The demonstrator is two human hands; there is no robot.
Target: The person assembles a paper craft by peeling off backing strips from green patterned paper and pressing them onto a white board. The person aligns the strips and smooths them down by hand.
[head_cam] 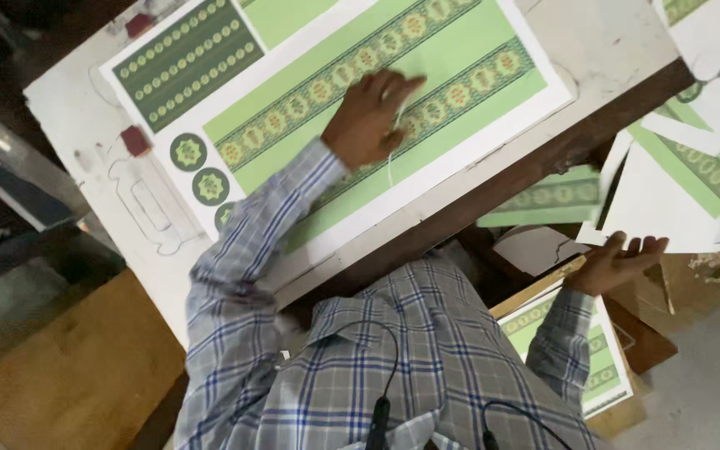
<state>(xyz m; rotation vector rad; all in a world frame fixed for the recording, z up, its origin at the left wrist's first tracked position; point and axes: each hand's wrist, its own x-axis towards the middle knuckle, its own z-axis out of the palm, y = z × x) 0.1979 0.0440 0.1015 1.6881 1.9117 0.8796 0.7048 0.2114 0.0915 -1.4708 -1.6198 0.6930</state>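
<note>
**Left hand pins the printed sheet while the right reaches for the side stack**

The left hand (368, 117) lies flat on the large green-patterned printed sheet (460, 58), fingers spread and pressing down on one of its ornamented bands; it grips nothing, only holds the sheet against the white worktable (610, 42). A thin white thread or cord (391, 162) hangs just below the palm, though whether the fingers pinch it I cannot tell.

The right hand (618, 258) is well apart from the sheet, off the table's edge, palm up and fingers open. Its fingertips touch the lower edge of a loose white card sheet (660, 208) that lies among more green-printed cut pieces (543, 200). It has not closed on anything. Below its wrist sits another stack of printed sheets (606, 367).

Judging from this, the sheet on the table is being steadied or smoothed while the other hand sorts the pile at the side. The next move likely calls for a firm pinch on the loose card's edge before it can be lifted without sliding.
</note>
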